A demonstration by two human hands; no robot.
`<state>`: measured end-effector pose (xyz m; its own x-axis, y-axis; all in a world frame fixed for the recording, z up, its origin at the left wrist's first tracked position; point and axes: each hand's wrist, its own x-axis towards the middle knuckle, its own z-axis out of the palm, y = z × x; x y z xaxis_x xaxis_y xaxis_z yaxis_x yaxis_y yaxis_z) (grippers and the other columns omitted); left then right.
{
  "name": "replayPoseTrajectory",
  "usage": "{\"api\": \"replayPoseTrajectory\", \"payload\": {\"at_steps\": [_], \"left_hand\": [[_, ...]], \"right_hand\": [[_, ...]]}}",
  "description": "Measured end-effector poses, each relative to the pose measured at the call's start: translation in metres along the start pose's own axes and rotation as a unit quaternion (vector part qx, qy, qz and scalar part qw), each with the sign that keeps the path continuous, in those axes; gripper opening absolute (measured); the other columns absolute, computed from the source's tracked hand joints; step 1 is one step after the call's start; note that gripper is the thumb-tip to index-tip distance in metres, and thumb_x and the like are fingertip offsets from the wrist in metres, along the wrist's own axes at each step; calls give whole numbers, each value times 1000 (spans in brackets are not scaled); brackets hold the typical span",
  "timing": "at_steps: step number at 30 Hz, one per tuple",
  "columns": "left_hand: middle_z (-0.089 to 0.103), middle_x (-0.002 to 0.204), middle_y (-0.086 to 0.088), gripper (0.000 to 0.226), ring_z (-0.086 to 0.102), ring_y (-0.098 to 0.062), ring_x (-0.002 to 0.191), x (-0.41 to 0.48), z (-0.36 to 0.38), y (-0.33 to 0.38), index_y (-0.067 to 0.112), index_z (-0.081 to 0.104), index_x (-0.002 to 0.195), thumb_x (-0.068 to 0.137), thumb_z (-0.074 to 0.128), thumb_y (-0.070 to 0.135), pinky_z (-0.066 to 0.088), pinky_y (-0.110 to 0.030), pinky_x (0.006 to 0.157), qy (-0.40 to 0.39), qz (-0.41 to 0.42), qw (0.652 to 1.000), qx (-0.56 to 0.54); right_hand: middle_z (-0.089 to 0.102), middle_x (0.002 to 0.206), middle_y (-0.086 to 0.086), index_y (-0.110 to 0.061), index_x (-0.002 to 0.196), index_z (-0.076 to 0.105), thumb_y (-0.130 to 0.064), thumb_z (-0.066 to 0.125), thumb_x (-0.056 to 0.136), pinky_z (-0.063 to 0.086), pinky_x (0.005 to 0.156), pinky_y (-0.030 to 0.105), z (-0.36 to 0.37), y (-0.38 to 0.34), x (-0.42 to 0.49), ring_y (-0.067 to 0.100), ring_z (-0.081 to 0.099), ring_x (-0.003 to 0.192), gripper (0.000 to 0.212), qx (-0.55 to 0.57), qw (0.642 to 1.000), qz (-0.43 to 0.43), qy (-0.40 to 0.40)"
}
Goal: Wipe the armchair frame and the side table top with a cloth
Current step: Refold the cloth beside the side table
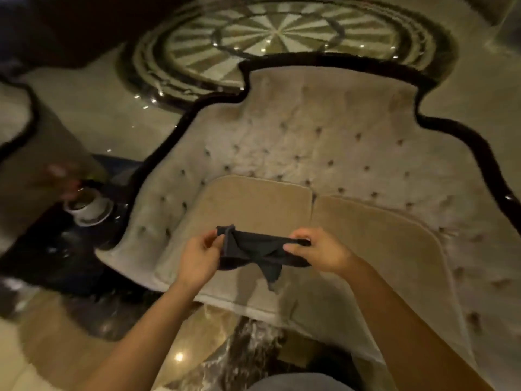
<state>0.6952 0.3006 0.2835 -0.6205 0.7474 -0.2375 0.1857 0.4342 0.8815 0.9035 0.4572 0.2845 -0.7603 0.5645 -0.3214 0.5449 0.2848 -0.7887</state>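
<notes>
Tufted armchair (324, 153), seen from above, fills the centre and right of the view; its dark frame (166, 142) runs as a glossy scalloped band around the beige upholstery, and two seat cushions (248, 201) lie side by side within it. To the left, touching or just beside the chair's arm, stands the dark side table (56, 258), its polished top carrying a white pot (90, 208) with blurred flowers. Polished floor (93, 114) with an inlaid circular medallion lies beyond.

Both forearms reach forward from the bottom edge and converge above the near seat cushion. The left hand (200, 258) and right hand (318, 251) are level, palms turned inward, wrists slightly bent. Between them hangs the dark cloth (253, 249), stretched taut along its upper edge, one corner drooping. Each hand pinches an end between thumb and closed fingertips.

The cloth touches neither frame nor table top. Held spread in this way, it is probably being folded or straightened into a pad before wiping starts.
</notes>
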Motion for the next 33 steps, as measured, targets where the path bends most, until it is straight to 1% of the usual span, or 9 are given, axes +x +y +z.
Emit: {"api": "replayPoseTrajectory", "payload": {"at_steps": [4, 7, 9, 13, 16, 20, 25, 28, 33], "left_hand": [[63, 96, -7, 17, 62, -18, 81, -46, -96, -39, 23, 64, 98, 101, 47, 23, 50, -38, 70, 161, -41, 963, -211], [66, 92, 6, 13, 63, -9, 79, -65, -134, -63, 32, 63, 101, 94, 57, 41, 47, -33, 71, 99, -75, 957, -260], [67, 91, -3, 28, 64, -17, 82, -72, -147, -87, 25, 60, 113, 88, 71, 29, 50, -39, 75, 106, -124, 953, -256], [62, 80, -10, 16, 60, -25, 76, -76, -178, -134, 13, 65, 100, 86, 71, 8, 50, -37, 69, 220, -203, 932, -205], [69, 71, -1, 8, 62, -16, 65, -75, -214, -161, 21, 68, 83, 87, 68, 14, 50, -33, 67, 256, -225, 939, -41], [64, 73, 6, 12, 60, -12, 70, -61, -267, -176, 23, 61, 80, 92, 63, 22, 42, -28, 61, 297, -227, 923, 86], [56, 75, -2, 15, 52, -14, 71, -40, -331, -173, 11, 59, 84, 97, 57, 19, 41, -24, 65, 347, -184, 914, -104], [50, 85, -13, 11, 48, -22, 81, -17, -371, -169, -2, 56, 93, 97, 52, 7, 42, -32, 78, 346, -131, 899, -232], [55, 83, -9, 34, 56, -20, 78, 4, -431, -188, 16, 49, 83, 90, 41, -16, 48, -31, 67, 353, -90, 832, -419]], "right_hand": [[67, 67, -15, -37, 72, 67, -23, 66, 97, 45, 54, 17, 92, -73, 32, 0, 62, 62, 28, 127, 989, -29, -68], [74, 83, -4, -20, 88, 68, -9, 73, 90, 53, 61, 21, 138, -111, 49, 10, 71, 78, 12, 200, 975, -25, -99], [72, 89, -1, -11, 94, 68, -4, 74, 87, 55, 67, 21, 163, -132, 63, 10, 70, 80, 12, 185, 976, -36, -109], [73, 99, 10, 0, 102, 68, -5, 78, 84, 54, 73, 29, 195, -156, 90, 17, 69, 86, 21, 154, 977, -24, -148], [71, 86, 2, -6, 95, 71, -11, 83, 81, 52, 63, 18, 218, -169, 121, 3, 67, 72, 20, 100, 981, -35, -163], [68, 79, 3, -13, 86, 69, -20, 85, 78, 50, 61, 26, 252, -183, 170, 15, 64, 73, 19, 22, 976, -27, -214], [75, 90, 1, -16, 95, 74, -37, 84, 78, 53, 65, 19, 287, -205, 233, 11, 70, 82, 29, -51, 967, -12, -250], [76, 96, 3, -21, 93, 72, -24, 84, 79, 58, 68, 20, 311, -234, 271, 10, 73, 84, 19, 52, 955, 7, -292], [66, 118, 19, -2, 113, 66, -1, 76, 75, 58, 80, 36, 355, -282, 312, 31, 67, 108, 39, 344, 879, 130, -305]]}}
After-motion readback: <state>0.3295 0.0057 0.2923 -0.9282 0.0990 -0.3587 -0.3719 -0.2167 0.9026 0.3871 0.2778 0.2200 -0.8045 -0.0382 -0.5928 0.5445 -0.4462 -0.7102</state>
